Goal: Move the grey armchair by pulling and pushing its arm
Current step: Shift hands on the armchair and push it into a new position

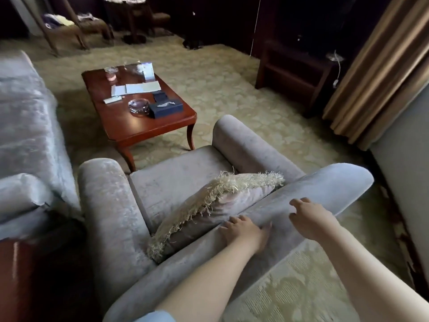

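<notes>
Left hand [243, 231] grips the armchair [171, 180] by its back; right hand [308, 214] touches there, grip unclear. Neither holds an arm, so moving likely remains.

Pale patterned carpet [232, 89] covers the floor in front of me. On it stands a red-brown coffee table [144, 129] with curved legs, bearing papers [142, 87], a glass ashtray [138, 106] and a blue box [166, 108]. A grey sofa [25, 112] runs along my left, with a dark side table [16, 275] near its end. To my right, tan curtains [376, 73] hang beside a pale wall [404, 182]. A dark shelf [294, 73] and chairs [67, 31] sit in the dim far end.
</notes>
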A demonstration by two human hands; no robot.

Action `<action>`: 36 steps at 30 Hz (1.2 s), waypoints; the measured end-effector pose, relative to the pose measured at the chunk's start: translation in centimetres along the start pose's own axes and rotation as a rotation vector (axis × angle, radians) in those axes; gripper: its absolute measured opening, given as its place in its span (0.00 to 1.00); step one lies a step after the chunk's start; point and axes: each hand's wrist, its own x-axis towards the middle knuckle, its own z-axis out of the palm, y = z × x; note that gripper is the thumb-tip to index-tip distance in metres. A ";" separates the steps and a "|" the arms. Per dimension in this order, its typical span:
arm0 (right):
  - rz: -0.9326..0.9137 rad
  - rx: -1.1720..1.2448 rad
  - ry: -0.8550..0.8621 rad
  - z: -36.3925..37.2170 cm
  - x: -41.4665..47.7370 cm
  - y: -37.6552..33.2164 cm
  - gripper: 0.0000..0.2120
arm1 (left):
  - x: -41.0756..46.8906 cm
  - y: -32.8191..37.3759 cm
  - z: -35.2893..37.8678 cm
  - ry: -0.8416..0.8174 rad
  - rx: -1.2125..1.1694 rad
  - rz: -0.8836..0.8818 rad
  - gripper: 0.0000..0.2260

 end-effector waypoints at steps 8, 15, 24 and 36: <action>-0.010 -0.116 -0.062 -2.8 9.7 9.7 0.18 | 6.3 11.7 0.3 -0.047 -0.083 -0.015 0.36; -0.244 -0.188 -0.171 -4.8 16.8 14.3 0.16 | 10.3 19.0 0.3 -0.004 -0.061 -0.128 0.33; -0.857 -0.291 -0.268 -6.4 21.5 19.4 0.17 | 13.2 23.2 0.1 0.104 -0.082 -0.279 0.20; -1.459 -0.479 -0.405 -5.7 27.2 18.7 0.39 | 14.7 23.8 2.5 0.353 0.051 -0.388 0.21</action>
